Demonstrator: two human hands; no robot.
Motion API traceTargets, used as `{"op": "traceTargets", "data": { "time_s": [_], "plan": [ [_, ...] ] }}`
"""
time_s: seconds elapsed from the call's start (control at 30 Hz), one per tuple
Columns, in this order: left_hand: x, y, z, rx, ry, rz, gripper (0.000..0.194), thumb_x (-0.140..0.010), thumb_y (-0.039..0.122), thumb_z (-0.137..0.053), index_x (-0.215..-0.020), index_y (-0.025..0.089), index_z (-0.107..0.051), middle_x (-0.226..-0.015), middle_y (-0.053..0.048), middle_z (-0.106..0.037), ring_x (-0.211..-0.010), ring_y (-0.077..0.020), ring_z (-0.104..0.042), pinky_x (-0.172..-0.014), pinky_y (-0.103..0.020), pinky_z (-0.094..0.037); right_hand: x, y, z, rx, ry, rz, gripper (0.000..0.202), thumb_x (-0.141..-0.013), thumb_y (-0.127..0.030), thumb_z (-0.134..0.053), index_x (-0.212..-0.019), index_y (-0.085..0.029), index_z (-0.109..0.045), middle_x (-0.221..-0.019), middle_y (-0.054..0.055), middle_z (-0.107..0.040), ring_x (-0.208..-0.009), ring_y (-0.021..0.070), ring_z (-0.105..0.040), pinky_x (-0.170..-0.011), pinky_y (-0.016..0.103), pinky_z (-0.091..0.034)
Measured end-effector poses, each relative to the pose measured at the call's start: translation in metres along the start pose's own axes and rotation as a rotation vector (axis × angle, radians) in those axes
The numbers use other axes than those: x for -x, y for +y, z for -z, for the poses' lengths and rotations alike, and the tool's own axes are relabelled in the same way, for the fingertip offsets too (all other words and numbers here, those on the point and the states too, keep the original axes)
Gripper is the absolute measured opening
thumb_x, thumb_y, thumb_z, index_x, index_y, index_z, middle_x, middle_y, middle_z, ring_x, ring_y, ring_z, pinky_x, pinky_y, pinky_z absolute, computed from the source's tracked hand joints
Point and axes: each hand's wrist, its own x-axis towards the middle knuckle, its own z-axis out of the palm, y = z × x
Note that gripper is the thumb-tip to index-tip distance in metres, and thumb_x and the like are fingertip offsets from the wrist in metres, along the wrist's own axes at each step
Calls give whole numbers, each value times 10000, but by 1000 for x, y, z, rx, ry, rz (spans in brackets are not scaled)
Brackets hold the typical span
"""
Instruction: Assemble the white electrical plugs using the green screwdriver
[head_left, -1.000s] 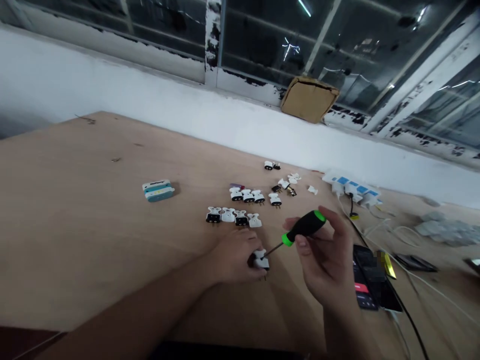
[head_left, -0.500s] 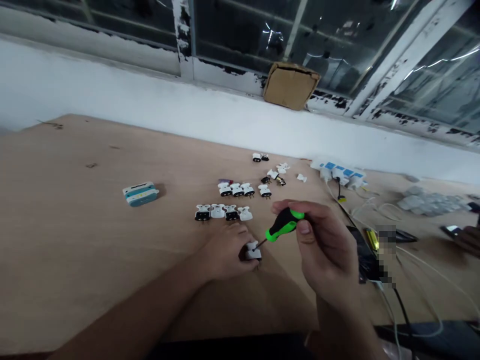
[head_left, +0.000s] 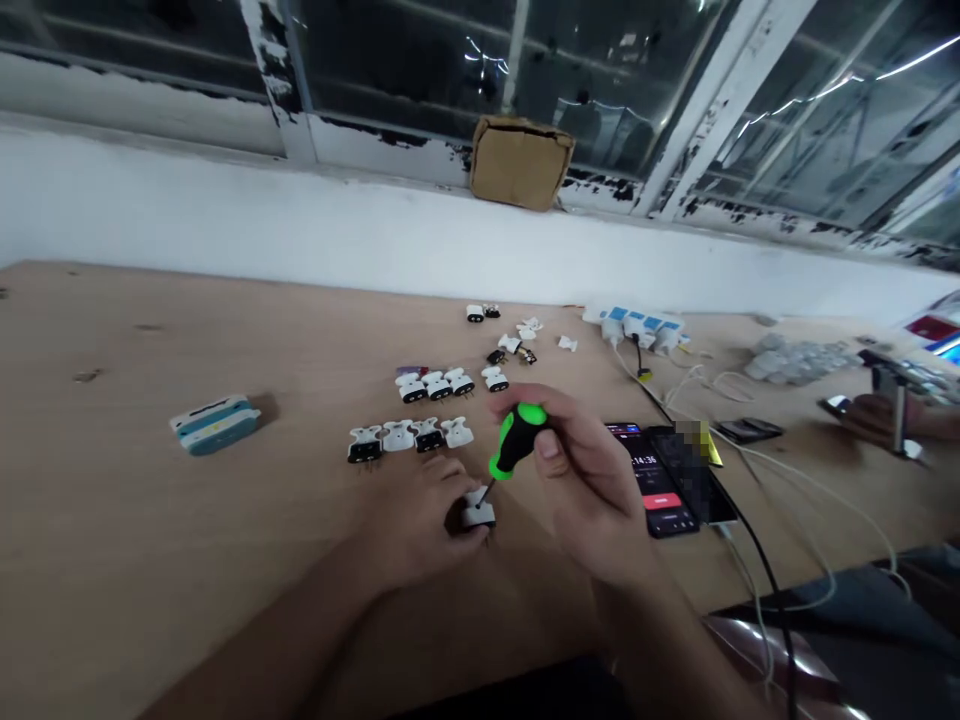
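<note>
My left hand (head_left: 420, 515) pinches a white and black electrical plug (head_left: 478, 512) against the wooden table, its pins pointing toward me. In my right hand (head_left: 592, 480) is a green and black screwdriver (head_left: 517, 440), tilted, with its tip down at the plug's white face. My fingers wrap round its handle. Just beyond my left hand lies a row of open plug halves (head_left: 399, 434), some with black inserts. Behind them stand several assembled white plugs (head_left: 438, 385). Loose plug parts (head_left: 510, 345) are scattered farther back.
A teal and white box (head_left: 215, 426) sits at the left. Lit and dark phones (head_left: 660, 490) with cables lie to the right, before a power strip (head_left: 637, 325) and a pile of clear bags (head_left: 795, 358). Another person's hand (head_left: 862, 420) holds a phone at far right.
The view has swung to the right, so the table's contents sit farther left and a lit phone shows. The screwdriver stands more upright, its tip still at the plug.
</note>
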Motion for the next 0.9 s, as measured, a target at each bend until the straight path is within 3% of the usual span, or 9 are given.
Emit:
{"op": "traceTargets", "data": {
  "time_s": [0.07, 0.13, 0.2, 0.3, 0.47, 0.57, 0.7, 0.77, 0.9],
  "plan": [
    [0, -1, -1, 4, -2, -9, 190, -839, 327, -747, -999, 236, -701, -1053, -43, -700, -1023, -266, -644, -930, -401, -518, 0, -1, 2, -1, -2, 34, 320, -1059, -281, -561, -1357, -310, -674, -1346, 61, -691, -1193, 235, -675, -1045, 449, -571],
    [0, -2, -1, 14, 10, -18, 196, -858, 331, -739, -1028, 240, -706, -1063, -47, -701, -1023, -269, -647, -932, -407, -524, -2, 0, 2, 19, 17, 93, 315, -999, -294, -671, -1311, -312, -714, -1333, 74, -668, -1277, 266, -620, -1094, 483, -542],
    [0, -3, -2, 17, 23, -26, 194, -861, 342, -743, -1024, 241, -710, -1082, -53, -705, -1027, -278, -652, -951, -424, -523, -4, 0, 2, 44, 69, 145, 297, -941, -273, -746, -1234, -321, -758, -1196, 65, -661, -1168, 253, -643, -1017, 465, -584],
    [-1, -4, -2, 17, 29, -40, 181, -837, 328, -760, -985, 238, -706, -1074, -58, -710, -1031, -284, -656, -977, -440, -517, -5, -1, 1, 54, 125, 156, 282, -955, -211, -713, -1204, -324, -779, -1027, 39, -636, -969, 205, -654, -862, 402, -618],
    [-2, -3, -1, 15, 20, -37, 158, -834, 300, -755, -959, 230, -690, -1015, -45, -696, -984, -259, -649, -898, -405, -527, -3, -4, 3, 56, 87, 139, 339, -1057, -171, -533, -1311, -286, -725, -1139, 64, -714, -1075, 204, -693, -963, 410, -593],
    [0, -3, -2, 15, 37, -30, 163, -849, 302, -752, -982, 230, -691, -1029, -40, -698, -981, -246, -649, -900, -389, -525, -2, -3, 3, 48, 80, 147, 297, -1048, -213, -578, -1277, -285, -752, -1223, 77, -703, -1173, 222, -664, -1000, 417, -581],
    [1, -3, -3, -14, 48, -21, 202, -860, 350, -760, -1015, 238, -695, -1076, -46, -708, -1002, -259, -654, -927, -404, -524, -1, 0, 1, 46, 98, 187, 266, -923, -241, -768, -1177, -317, -792, -1037, 45, -606, -999, 210, -639, -865, 392, -608],
    [1, -3, -3, -12, 40, -22, 220, -843, 361, -772, -1009, 240, -694, -1091, -50, -707, -1022, -269, -655, -945, -415, -522, 0, 2, 0, 42, 100, 163, 304, -939, -203, -741, -1214, -326, -771, -998, 31, -602, -945, 194, -642, -838, 374, -605],
    [1, -3, -1, -5, 23, -13, 208, -834, 326, -771, -1007, 240, -693, -1042, -40, -698, -1002, -260, -653, -905, -397, -523, 1, -1, 0, 106, 67, 123, 326, -1042, -184, -567, -1325, -280, -697, -1138, 55, -704, -956, 184, -681, -883, 379, -600]
  ]
}}
